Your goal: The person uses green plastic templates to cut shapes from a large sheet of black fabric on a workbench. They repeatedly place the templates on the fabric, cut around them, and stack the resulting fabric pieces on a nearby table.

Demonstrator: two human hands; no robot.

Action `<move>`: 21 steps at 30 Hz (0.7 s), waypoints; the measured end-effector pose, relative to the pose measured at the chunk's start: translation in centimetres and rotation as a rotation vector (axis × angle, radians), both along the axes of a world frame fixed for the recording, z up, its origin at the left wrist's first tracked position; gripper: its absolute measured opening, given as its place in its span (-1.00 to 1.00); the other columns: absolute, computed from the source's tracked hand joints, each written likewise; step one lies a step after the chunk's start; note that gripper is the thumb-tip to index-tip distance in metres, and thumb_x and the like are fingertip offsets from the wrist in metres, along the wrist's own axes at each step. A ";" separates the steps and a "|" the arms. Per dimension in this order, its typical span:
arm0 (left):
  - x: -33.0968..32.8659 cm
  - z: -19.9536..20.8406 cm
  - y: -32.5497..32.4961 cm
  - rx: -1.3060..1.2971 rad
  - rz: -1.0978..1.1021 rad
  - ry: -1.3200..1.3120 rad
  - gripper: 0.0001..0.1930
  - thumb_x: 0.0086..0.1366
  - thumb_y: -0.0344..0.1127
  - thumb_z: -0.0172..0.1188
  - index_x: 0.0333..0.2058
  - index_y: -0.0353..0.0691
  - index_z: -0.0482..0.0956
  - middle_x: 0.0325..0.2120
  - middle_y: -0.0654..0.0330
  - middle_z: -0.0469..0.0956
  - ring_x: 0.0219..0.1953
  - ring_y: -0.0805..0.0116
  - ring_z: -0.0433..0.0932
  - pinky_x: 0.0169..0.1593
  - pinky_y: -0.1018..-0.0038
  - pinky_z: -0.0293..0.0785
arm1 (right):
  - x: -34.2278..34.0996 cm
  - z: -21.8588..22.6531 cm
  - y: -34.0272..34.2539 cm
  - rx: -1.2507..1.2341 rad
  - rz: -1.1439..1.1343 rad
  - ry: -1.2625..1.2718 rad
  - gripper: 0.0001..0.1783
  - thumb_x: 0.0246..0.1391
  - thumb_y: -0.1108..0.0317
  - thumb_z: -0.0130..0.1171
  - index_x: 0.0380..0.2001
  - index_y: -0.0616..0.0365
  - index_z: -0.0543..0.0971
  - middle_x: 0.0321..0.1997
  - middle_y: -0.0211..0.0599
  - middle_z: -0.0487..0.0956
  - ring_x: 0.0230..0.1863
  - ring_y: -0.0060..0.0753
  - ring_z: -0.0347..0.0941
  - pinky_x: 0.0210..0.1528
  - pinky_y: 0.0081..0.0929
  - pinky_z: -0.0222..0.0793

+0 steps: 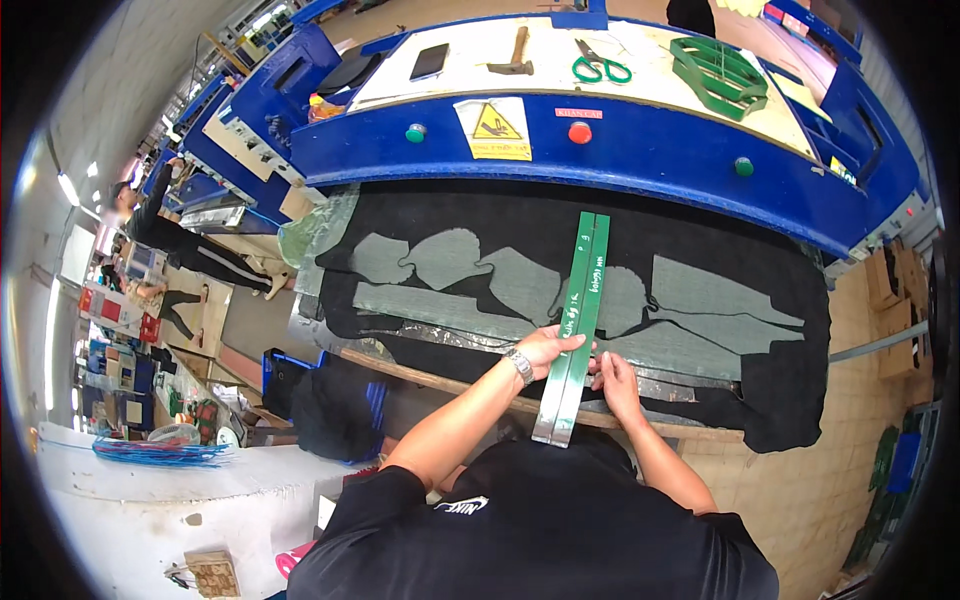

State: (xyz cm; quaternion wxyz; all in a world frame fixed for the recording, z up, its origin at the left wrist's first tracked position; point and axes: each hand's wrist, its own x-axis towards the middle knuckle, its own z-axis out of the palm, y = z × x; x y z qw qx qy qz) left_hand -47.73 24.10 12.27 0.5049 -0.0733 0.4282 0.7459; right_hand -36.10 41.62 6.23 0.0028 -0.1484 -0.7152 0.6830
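Observation:
A long, narrow green cutting die (580, 300) with handwritten marks stands out lengthwise before me, its near end shiny and close to my chest. My left hand (553, 350), with a metal watch on the wrist, grips it from the left, thumb across its face. The curled fingers of my right hand (615, 382) meet its right edge; what lies inside them is hidden. Beneath the die spreads a black sheet of material (450, 208) with dark gaps cut out. Through these gaps a grey-green surface (525, 283) shows, in curved shapes and long strips.
A blue press beam (360, 150) with buttons crosses behind the sheet. On its pale top lie a hammer (515, 55), green-handled scissors (602, 68), a phone (430, 61) and another green die (720, 78). Left stands a person (190, 235); cardboard boxes (895, 300) stand right.

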 end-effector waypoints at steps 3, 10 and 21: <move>0.0 0.2 0.2 -0.009 0.000 -0.007 -0.77 0.37 -0.36 0.27 -0.04 -0.24 0.58 -0.12 0.07 0.67 -0.13 0.14 0.70 -0.01 0.20 0.70 | -0.2 -0.2 0.1 0.010 0.009 0.003 -0.56 0.45 0.12 -0.04 -0.25 0.34 0.55 -0.42 -0.25 0.61 -0.60 -0.55 0.47 -0.50 -0.52 0.38; -0.1 0.3 -0.3 -0.017 0.067 -0.069 -0.71 0.38 -0.35 0.26 0.04 -0.20 0.53 -0.06 0.06 0.63 -0.09 0.05 0.68 0.01 0.10 0.69 | -0.2 0.1 0.5 -0.031 0.020 -0.027 -0.55 0.48 0.08 -0.10 -0.22 0.30 0.54 -0.40 -0.29 0.58 -0.57 -0.57 0.47 -0.47 -0.56 0.42; 5.1 4.6 -10.9 0.008 0.547 0.031 -0.59 0.36 -0.32 0.30 0.15 -0.16 0.48 0.00 0.11 0.61 -0.06 0.10 0.67 0.02 0.15 0.66 | -1.7 0.9 0.3 -0.070 0.175 0.002 -0.57 0.48 0.09 -0.10 -0.25 0.25 0.55 -0.43 -0.38 0.58 -0.57 -0.65 0.41 -0.49 -0.64 0.28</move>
